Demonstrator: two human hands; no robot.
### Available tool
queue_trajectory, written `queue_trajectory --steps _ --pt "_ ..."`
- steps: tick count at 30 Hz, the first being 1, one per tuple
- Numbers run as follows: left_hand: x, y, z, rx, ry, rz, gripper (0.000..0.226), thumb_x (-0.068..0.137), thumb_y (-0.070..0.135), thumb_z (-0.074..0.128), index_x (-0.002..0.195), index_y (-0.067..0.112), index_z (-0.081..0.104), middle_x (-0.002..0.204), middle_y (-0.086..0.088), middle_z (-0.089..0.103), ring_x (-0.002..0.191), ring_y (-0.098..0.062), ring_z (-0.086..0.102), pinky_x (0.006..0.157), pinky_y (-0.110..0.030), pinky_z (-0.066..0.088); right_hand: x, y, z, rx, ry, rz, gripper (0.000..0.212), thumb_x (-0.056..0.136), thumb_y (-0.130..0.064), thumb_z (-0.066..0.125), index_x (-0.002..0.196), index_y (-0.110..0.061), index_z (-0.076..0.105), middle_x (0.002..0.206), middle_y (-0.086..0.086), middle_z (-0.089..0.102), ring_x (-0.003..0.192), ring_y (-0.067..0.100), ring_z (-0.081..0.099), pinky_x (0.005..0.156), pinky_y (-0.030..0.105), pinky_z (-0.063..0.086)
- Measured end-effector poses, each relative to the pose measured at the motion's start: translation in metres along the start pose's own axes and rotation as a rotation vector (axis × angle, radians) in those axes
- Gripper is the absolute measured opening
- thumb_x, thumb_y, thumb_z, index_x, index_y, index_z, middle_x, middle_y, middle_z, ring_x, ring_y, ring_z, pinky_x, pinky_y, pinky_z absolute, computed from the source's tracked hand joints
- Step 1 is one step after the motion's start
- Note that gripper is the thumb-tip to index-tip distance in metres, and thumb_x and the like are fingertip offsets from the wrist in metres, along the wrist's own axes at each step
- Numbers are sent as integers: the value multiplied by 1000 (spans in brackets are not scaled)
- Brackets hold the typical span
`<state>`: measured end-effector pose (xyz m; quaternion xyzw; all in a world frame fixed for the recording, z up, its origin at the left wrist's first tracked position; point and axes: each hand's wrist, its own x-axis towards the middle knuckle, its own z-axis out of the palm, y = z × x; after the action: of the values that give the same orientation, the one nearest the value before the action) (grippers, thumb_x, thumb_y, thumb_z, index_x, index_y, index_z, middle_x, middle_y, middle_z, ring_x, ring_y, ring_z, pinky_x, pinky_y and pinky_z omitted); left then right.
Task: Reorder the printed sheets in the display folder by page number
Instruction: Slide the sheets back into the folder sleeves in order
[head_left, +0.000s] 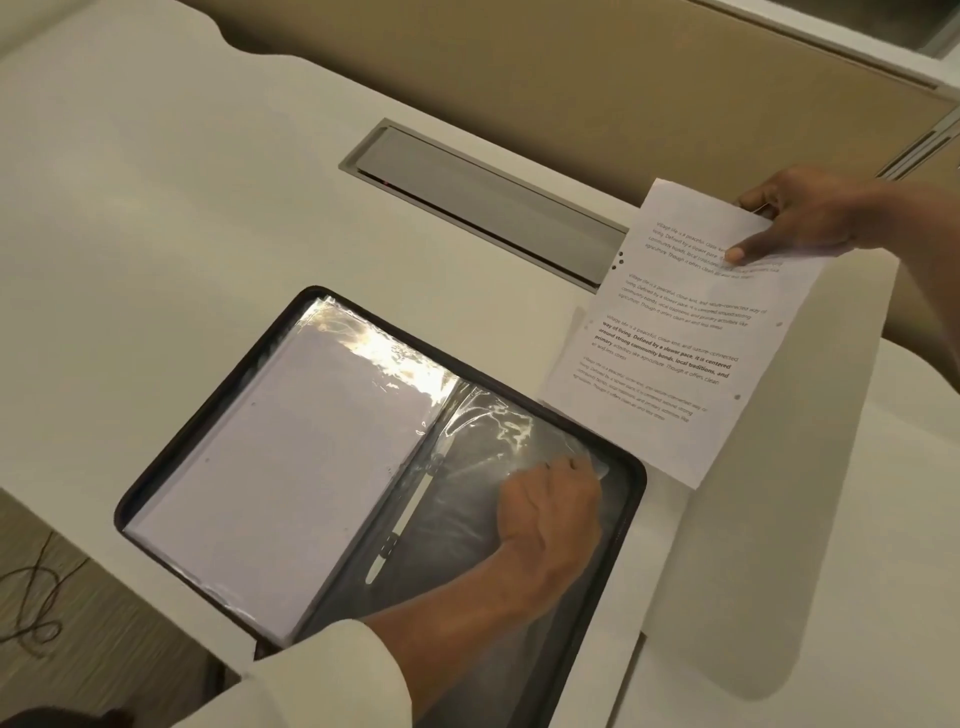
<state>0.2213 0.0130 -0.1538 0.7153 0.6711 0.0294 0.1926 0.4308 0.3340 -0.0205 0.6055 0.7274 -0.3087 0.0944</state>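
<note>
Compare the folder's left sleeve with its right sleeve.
The left sleeve is filled with white paper and looks pale; the right sleeve looks dark and seems empty. Nothing touches the left sleeve, while the left hand grips the right sleeve at its outer edge. Both are glossy clear plastic catching glare, inside the open black folder. The right hand holds a printed sheet beside it.

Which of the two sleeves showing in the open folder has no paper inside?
The right sleeve, which the left hand holds: it looks dark and empty. The left sleeve holds white paper.
</note>
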Motion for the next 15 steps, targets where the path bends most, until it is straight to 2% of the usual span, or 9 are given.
queue_trajectory --steps 3,7,8,10,12,15 --pt "5 2 0 52 0 -2 33 60 24 96 75 17 67 59 1 60 45 -13 54 47 -26 36 8 -6 -1 -11 -24 -13 23 83 -27 89 103 -28 78 87 -8 81 81 21 79 80 42 63" --pt "4 3 3 54 -12 -15 37 58 24 98 84 16 72 68 0 66 54 -15 62 52 -27 48 20 -17 2 -17 -43 -68 23 83 -21 89 103 -25 78 86 -5 82 70 11 77 58 24 58" --pt "4 3 2 60 -12 -15 37 61 24 97 88 15 72 71 -1 67 56 -15 63 53 -27 49 24 -20 4 -15 -51 -75 23 83 -21 89 103 -26 78 87 -6 82 71 11 77 59 24 58" --pt "3 3 3 67 -14 -3 39 64 25 97 92 15 72 74 -2 68 59 -16 64 55 -28 50 32 -26 6 -15 -75 -85 25 83 -23 89 106 -26 78 88 -8 82 76 12 79 74 33 60" --pt "3 3 3 78 -3 17 43 58 27 100 88 15 72 71 -2 67 57 -16 63 53 -28 49 39 -32 6 -25 -95 -89 26 84 -25 88 108 -26 78 89 -8 82 74 9 78 82 34 58" --pt "4 3 2 102 7 35 48 48 30 103 83 17 72 68 0 64 54 -14 61 52 -26 45 45 -40 3 -41 -106 -116 24 84 -24 87 105 -29 78 88 -8 82 71 8 77 69 27 59"
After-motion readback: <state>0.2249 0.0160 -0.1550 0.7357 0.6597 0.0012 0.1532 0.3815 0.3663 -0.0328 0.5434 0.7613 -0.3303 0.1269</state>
